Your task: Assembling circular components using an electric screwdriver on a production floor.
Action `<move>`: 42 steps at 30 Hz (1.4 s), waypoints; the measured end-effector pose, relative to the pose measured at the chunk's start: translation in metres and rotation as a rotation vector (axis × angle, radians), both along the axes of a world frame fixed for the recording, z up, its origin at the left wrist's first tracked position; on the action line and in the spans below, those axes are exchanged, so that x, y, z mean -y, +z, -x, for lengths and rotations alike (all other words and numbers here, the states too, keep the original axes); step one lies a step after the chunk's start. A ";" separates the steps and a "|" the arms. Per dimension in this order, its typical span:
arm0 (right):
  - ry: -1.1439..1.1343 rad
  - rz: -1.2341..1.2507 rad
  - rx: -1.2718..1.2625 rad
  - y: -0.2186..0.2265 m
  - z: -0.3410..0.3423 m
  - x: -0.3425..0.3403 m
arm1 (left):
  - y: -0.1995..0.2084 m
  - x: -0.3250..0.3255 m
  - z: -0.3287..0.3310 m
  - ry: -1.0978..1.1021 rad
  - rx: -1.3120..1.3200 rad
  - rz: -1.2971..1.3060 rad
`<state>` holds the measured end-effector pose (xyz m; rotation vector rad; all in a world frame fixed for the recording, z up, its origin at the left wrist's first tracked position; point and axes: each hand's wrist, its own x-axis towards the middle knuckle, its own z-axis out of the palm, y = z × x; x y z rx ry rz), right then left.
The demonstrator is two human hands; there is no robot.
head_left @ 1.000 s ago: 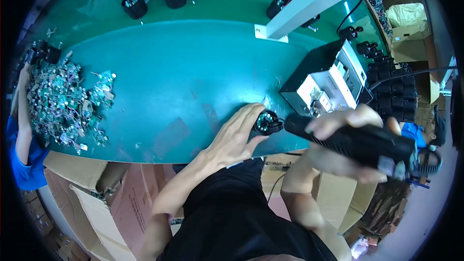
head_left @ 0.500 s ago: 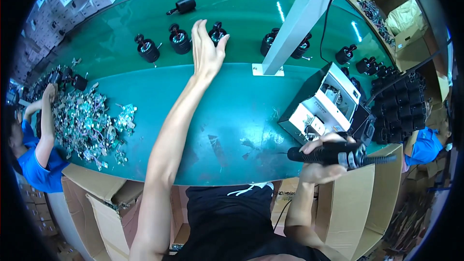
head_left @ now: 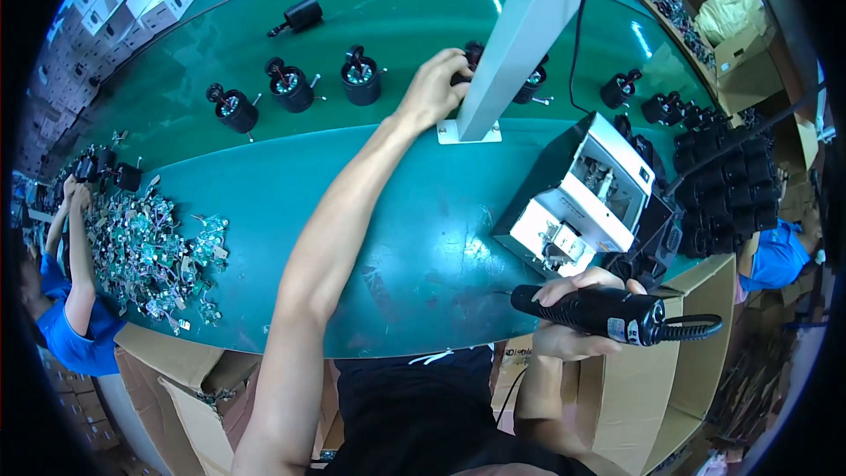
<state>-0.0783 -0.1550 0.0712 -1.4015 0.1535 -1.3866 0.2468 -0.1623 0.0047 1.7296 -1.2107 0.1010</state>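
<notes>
My left hand (head_left: 434,92) reaches across the green bench, its fingers curled round a black cylindrical housing (head_left: 474,53) that is partly hidden by the hand and the grey post. In my right hand (head_left: 561,341), above the bench's near edge, is a black electric screwdriver (head_left: 586,310), its thin bit pointing left and its coiled cord trailing right. Left of my left hand stand several open black housings, one of them (head_left: 361,79) nearest, with circuit boards and wires showing inside. Another housing (head_left: 304,14) lies on its side farther back.
A grey post (head_left: 507,53) rises from the bench. Right of it stands a black-and-white screw feeder machine (head_left: 582,198), with stacked black housings (head_left: 727,194) beyond. A pile of small circuit boards (head_left: 145,251) lies at left, near a person in blue (head_left: 79,317). Cardboard boxes (head_left: 643,379) line the near side.
My left hand has moved right from the nearer open housing to one beside the post, its fingers curling in. The screwdriver stays in my right hand, slightly lower. The whole view has shifted a little.
</notes>
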 end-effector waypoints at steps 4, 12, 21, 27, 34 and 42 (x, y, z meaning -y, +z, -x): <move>0.081 -0.001 0.054 0.020 0.010 0.008 | 0.032 -0.032 0.016 0.142 0.028 0.135; 0.169 0.236 0.240 0.084 0.014 0.028 | 0.066 -0.178 0.163 0.029 -0.211 -0.043; -0.177 0.135 -0.031 0.078 -0.018 0.029 | 0.009 -0.175 0.235 0.081 -0.310 0.089; 0.213 0.046 0.124 0.064 0.000 -0.011 | 0.001 -0.171 0.240 0.088 -0.381 0.145; 0.288 0.012 0.257 0.059 -0.023 -0.045 | 0.001 -0.173 0.238 0.114 -0.388 0.146; 0.325 0.169 0.169 0.055 -0.036 -0.047 | -0.001 -0.175 0.237 0.094 -0.369 0.144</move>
